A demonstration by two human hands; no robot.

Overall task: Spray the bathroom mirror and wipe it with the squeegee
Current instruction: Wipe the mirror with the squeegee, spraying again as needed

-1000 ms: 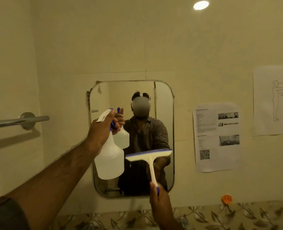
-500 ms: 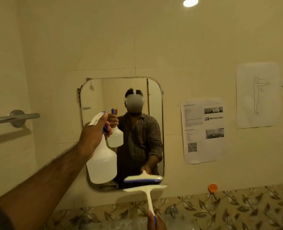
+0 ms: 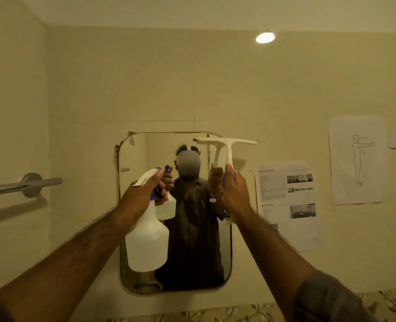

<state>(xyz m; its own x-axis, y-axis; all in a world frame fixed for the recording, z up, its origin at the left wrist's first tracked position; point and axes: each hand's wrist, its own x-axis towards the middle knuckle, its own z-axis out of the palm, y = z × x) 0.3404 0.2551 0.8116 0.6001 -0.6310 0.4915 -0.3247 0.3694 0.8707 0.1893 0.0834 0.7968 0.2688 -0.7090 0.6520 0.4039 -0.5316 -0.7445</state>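
Observation:
A rounded rectangular mirror hangs on the cream tiled wall straight ahead. My left hand grips the neck of a white spray bottle with a blue trigger, held up in front of the mirror's left half. My right hand is closed around the handle of a white squeegee. Its blade lies level along the mirror's top right corner and reaches past the right edge. Both hands and tools are reflected in the glass.
A metal towel bar juts from the left wall. Printed sheets and a figure drawing are taped to the wall right of the mirror. A leaf-patterned tile band runs along the bottom.
My right hand has raised the squeegee from below the mirror's bottom edge up to its top right corner. The spray bottle has stayed by the mirror's left half. The view tilted upward.

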